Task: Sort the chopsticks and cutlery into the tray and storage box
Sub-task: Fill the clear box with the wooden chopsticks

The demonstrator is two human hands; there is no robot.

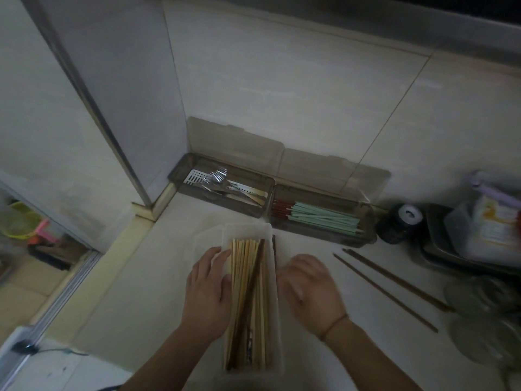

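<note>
A translucent white tray [248, 230] stands on the counter in front of me, filled with pale wooden chopsticks [245, 292] and a dark one lying across them. My left hand [207, 292] grips the tray's left wall. My right hand [308, 289] hovers blurred just right of the tray, fingers loosely curled, holding nothing I can see. Two dark brown chopsticks [389, 289] lie loose on the counter to the right. Behind, a smoky storage box [180, 176] holds forks and other cutlery [222, 182]. Beside it a second box [369, 238] holds green and red chopsticks [324, 218].
Both boxes have their lids raised against the tiled wall. A dark jar [400, 221], a dark tray with plastic containers [479, 238] and glass lids [485, 320] crowd the right side. The counter's edge drops off at the left.
</note>
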